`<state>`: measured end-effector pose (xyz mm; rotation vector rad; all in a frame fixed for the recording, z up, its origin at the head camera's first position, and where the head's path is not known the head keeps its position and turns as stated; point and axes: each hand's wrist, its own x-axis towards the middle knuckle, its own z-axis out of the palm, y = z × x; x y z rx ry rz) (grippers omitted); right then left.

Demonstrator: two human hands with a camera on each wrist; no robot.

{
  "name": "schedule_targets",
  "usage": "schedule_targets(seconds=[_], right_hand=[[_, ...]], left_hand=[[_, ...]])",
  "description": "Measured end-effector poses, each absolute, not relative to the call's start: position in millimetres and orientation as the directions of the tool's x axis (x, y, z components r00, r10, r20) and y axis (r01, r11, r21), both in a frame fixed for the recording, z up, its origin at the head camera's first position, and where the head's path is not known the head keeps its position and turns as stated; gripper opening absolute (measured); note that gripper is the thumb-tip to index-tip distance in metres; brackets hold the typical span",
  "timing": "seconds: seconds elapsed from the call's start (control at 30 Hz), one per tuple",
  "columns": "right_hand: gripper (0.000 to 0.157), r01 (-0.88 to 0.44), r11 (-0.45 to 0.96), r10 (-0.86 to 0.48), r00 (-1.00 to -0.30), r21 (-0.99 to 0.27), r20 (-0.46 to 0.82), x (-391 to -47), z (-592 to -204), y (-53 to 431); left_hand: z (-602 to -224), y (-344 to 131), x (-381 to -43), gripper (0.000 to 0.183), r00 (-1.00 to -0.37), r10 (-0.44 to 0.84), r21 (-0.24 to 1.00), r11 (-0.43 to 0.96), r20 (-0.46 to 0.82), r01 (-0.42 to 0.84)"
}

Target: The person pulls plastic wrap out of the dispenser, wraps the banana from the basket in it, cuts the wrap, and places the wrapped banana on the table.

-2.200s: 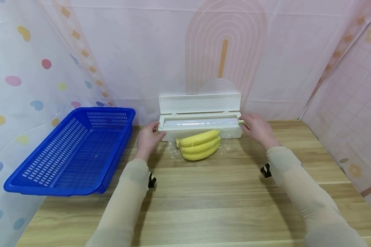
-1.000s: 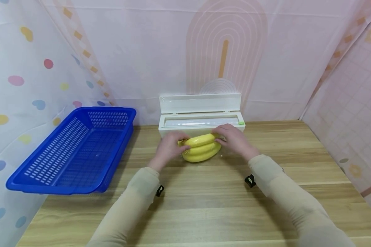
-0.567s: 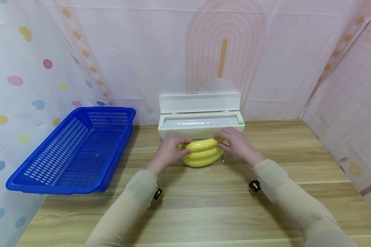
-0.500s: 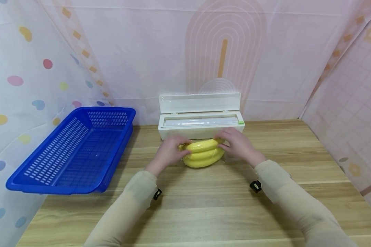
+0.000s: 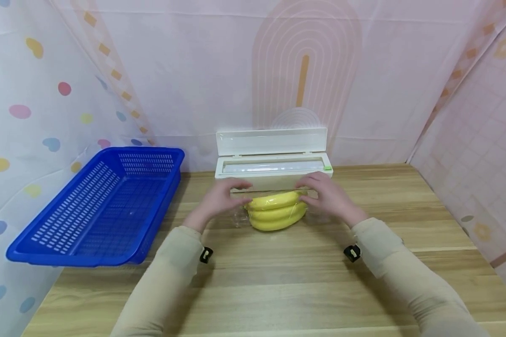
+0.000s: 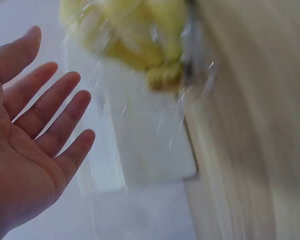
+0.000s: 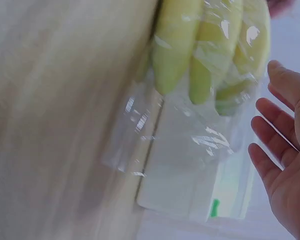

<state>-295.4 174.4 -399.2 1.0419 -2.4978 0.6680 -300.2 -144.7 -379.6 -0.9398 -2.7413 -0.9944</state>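
A bunch of yellow bananas [image 5: 277,213], with clear cling film [image 7: 182,132] over it, lies on the table in front of a white cling film box [image 5: 270,183]. The film's loose ends stick out past both ends of the bunch. My left hand [image 5: 220,198] is beside the stem end, and in the left wrist view its fingers are spread, apart from the fruit. Near the tips, my right hand [image 5: 328,196] has its thumb close to the bananas and its fingers loosely bent, holding nothing. The box lid [image 5: 271,142] is up, showing a film roll [image 5: 274,166] inside.
A blue plastic basket [image 5: 72,260] with slotted sides stands at the left of the wooden table [image 5: 261,290]. A small green tab [image 5: 327,168] sits at the box's right end. Behind it hangs a patterned cloth [image 5: 185,75].
My hands came from the box's ends to the bananas, gripped both ends and shifted the bunch slightly towards me. Both have now let go, the left drawing off to the left.
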Motion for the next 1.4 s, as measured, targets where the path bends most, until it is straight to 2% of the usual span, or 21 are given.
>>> schedule_targets(seconds=[0.13, 0.2, 0.43, 0.57, 0.77, 0.93, 1.07, 1.17, 1.3, 1.4], right_hand=[[0.032, -0.736, 0.601, -0.533, -0.659, -0.310, 0.531, -301.3, -393.8, 184.3], [0.033, -0.719, 0.616, -0.514, -0.677, -0.322, 0.527, -304.4, -392.3, 188.9], [0.032, -0.592, 0.703, -0.467, -0.802, -0.393, 0.373, -307.8, -393.2, 198.0], [0.032, -0.551, 0.722, -0.462, -0.834, -0.418, 0.303, -308.3, -396.0, 200.4], [0.031, -0.538, 0.697, -0.474, -0.842, -0.473, 0.259, -309.3, -396.8, 198.7], [0.032, -0.525, 0.664, -0.513, -0.838, -0.532, 0.187, -311.6, -397.1, 193.0], [0.031, -0.538, 0.646, -0.547, -0.821, -0.542, 0.163, -312.9, -400.0, 190.2], [0.025, -0.567, 0.639, -0.563, -0.805, -0.521, 0.187, -313.9, -402.4, 189.8], [0.016, -0.552, 0.650, -0.546, -0.817, -0.523, 0.184, -314.5, -403.4, 189.6], [0.014, -0.531, 0.650, -0.529, -0.830, -0.544, 0.178, -313.5, -403.2, 189.8]], left_hand=[[-375.2, -158.9, -311.4, 0.035, -0.850, 0.452, 0.564, 0.641, 0.271, 0.521], [-377.9, -163.8, -317.4, 0.033, -0.870, 0.426, 0.559, 0.671, 0.246, 0.487], [-400.7, -169.7, -329.2, 0.036, -0.904, 0.410, 0.519, 0.750, 0.122, 0.410], [-409.8, -168.1, -331.4, 0.034, -0.891, 0.434, 0.493, 0.751, 0.133, 0.439], [-415.9, -166.4, -337.2, 0.035, -0.872, 0.457, 0.462, 0.744, 0.172, 0.482], [-419.5, -162.8, -340.8, 0.034, -0.881, 0.445, 0.436, 0.768, 0.164, 0.469], [-421.1, -159.7, -341.3, 0.026, -0.895, 0.414, 0.416, 0.794, 0.165, 0.444], [-421.7, -159.7, -340.9, 0.015, -0.903, 0.394, 0.396, 0.812, 0.168, 0.428], [-422.2, -161.9, -340.4, 0.006, -0.900, 0.397, 0.387, 0.813, 0.180, 0.435], [-422.8, -163.7, -339.6, 0.005, -0.899, 0.397, 0.404, 0.803, 0.185, 0.437]])
